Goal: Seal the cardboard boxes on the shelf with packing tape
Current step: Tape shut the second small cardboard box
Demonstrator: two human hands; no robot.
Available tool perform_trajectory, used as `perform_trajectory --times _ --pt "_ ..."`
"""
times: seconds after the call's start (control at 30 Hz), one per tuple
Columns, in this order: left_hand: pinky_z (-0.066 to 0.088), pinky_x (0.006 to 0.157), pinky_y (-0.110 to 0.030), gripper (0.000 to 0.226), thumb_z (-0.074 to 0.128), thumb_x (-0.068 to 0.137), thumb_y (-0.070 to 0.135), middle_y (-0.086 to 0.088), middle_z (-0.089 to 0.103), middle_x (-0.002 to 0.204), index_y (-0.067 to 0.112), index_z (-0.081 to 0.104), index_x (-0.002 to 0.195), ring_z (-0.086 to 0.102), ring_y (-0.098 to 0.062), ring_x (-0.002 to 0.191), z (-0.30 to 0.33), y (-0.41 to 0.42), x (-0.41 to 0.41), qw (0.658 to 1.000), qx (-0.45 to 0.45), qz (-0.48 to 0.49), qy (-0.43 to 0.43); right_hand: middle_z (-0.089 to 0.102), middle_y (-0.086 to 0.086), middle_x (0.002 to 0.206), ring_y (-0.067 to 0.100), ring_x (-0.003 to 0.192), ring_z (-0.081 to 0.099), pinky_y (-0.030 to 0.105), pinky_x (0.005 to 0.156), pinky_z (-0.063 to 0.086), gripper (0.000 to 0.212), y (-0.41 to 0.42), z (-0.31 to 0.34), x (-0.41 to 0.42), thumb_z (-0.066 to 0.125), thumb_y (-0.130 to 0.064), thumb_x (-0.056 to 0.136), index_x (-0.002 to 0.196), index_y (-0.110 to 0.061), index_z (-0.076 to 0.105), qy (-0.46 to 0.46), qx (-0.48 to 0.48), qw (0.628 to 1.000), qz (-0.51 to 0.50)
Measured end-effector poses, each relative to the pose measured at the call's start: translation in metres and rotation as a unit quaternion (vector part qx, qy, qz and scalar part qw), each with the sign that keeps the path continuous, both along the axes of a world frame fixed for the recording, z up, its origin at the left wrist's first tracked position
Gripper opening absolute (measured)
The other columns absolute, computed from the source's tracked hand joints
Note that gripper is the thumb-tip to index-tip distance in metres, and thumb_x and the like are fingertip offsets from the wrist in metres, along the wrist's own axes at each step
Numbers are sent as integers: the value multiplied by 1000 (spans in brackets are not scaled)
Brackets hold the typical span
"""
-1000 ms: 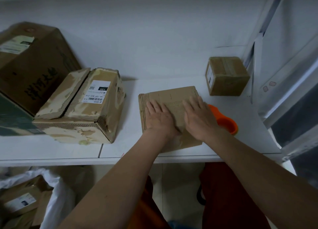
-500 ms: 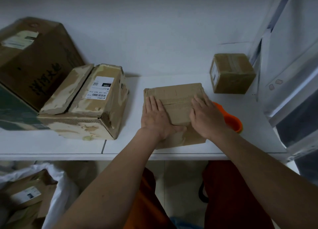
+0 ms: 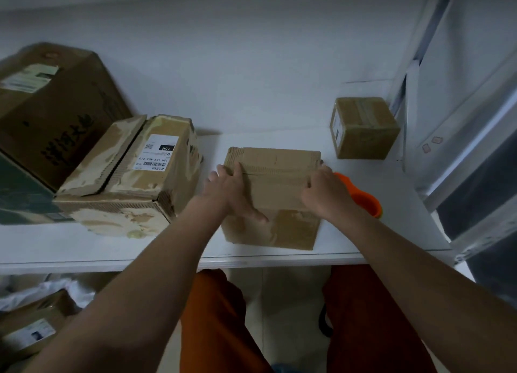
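A plain brown cardboard box (image 3: 277,176) stands in the middle of the white shelf (image 3: 84,244), flaps folded shut with the seam running across its top. My left hand (image 3: 228,189) grips its left edge, fingers over the side and thumb down the front face. On the opposite edge my right hand (image 3: 326,195) holds the box, fingers curled round the corner. Behind my right hand lies an orange tape dispenser (image 3: 368,202), partly hidden. A small taped box (image 3: 363,129) sits at the back right.
A worn box with a white shipping label (image 3: 134,182) lies left of centre, one flap raised. A large dark box (image 3: 50,112) leans behind it. White wall behind, a metal frame (image 3: 470,159) on the right. More boxes and a white bag (image 3: 33,325) lie below the shelf.
Both hands left the top of the middle box, where they pressed flat, and now grasp its left and right edges. The box has shifted slightly and its front face shows.
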State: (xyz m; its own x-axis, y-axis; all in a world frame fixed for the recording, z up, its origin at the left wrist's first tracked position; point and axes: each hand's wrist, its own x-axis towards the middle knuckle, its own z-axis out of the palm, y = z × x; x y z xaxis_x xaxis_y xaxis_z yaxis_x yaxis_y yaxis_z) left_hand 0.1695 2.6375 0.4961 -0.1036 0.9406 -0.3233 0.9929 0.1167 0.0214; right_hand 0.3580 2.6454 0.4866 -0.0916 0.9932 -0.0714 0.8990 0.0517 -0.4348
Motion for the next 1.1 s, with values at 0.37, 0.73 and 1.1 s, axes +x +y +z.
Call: perform_trajectory --times 0.37,0.73,1.1 --pt "2 118 -56 95 19 89 73 -22 1 160 5 -1 153 -2 -43 146 -27 -34 123 992 119 -44 19 6 8 159 23 147 3 33 116 10 55 42 10 10 34 -9 98 150 -9 17 -22 -25 994 102" --pt "-3 120 -43 74 33 99 51 6 -11 161 26 -11 153 -10 -21 148 -25 -29 32 962 80 -261 13 51 18 117 35 106 50 38 80 43 38 22 -8 21 36 -9 95 132 -11 44 -137 93 983 73" --pt "-5 121 -35 77 24 96 62 -1 -9 162 22 -6 154 -10 -20 148 -25 -20 42 963 98 -251 10 56 4 80 21 68 54 28 55 32 27 -14 -28 25 39 -29 98 91 -11 58 -66 207 973 74"
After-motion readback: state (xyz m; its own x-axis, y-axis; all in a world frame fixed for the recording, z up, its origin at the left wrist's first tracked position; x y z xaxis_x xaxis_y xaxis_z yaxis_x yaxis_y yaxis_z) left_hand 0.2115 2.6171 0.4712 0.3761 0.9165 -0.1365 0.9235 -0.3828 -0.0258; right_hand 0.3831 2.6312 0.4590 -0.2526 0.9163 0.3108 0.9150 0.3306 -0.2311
